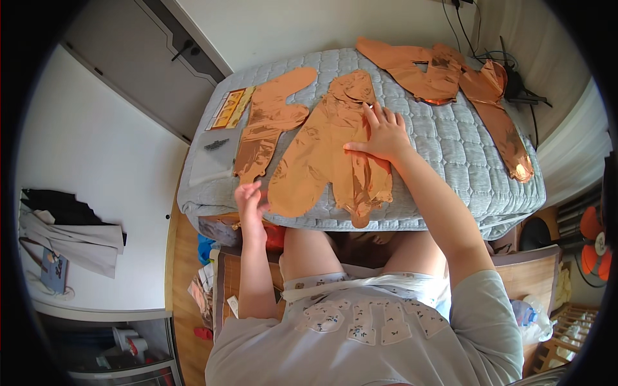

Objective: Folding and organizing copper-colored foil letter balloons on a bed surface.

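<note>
Evidently, the middle foil shape point(299, 183), copper-coloured and limp, is laid along the near edge of the mattress point(450, 145) so that it lies within easy reach. Beside it, the left hand point(252, 207) is held raised, fingers loosely bent and parted; owing to blur, contact with any foil cannot be confirmed. The right hand point(386, 136) is spread open on the shape, probably to hold it flat. Farther off, a left foil piece point(264, 122) and a right foil piece point(444, 83) are set aside.

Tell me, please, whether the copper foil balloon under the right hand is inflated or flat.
Flat: the copper foil balloon lies spread on the mattress, its surface creased beneath the right hand.
</note>
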A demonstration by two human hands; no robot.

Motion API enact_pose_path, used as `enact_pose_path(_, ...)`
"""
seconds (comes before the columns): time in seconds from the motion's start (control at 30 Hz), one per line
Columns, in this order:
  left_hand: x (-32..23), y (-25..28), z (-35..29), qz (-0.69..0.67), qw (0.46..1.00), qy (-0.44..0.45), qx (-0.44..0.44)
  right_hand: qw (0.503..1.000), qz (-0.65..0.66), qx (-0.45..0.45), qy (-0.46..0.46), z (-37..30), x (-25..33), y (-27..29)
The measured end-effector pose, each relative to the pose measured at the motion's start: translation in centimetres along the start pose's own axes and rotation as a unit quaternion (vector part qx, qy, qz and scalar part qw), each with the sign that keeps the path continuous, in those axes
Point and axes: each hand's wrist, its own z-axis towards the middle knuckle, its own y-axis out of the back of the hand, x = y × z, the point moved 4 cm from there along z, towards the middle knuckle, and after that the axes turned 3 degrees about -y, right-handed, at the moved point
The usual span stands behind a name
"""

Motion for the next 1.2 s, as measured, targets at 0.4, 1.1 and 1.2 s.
enact_pose_path(0.4, -1.5, -16.0, 7.0, 0.461, 0.747, -0.339, 0.338, 1.0, -0.016, -0.019, -0.001, 0.2, 0.0, -0.4)
enact_pose_path(1.1, -3.7, -12.2, 8.5, 0.708, 0.671, -0.131, 0.179, 0.999, -0.002, -0.046, 0.009, 0.0, -0.5, -0.4)
enact_pose_path(1.2, -2.2, -9.7, 8.8, 0.728, 0.666, -0.084, 0.139, 0.999, -0.002, -0.031, 0.009, -0.1, -0.1, -0.1)
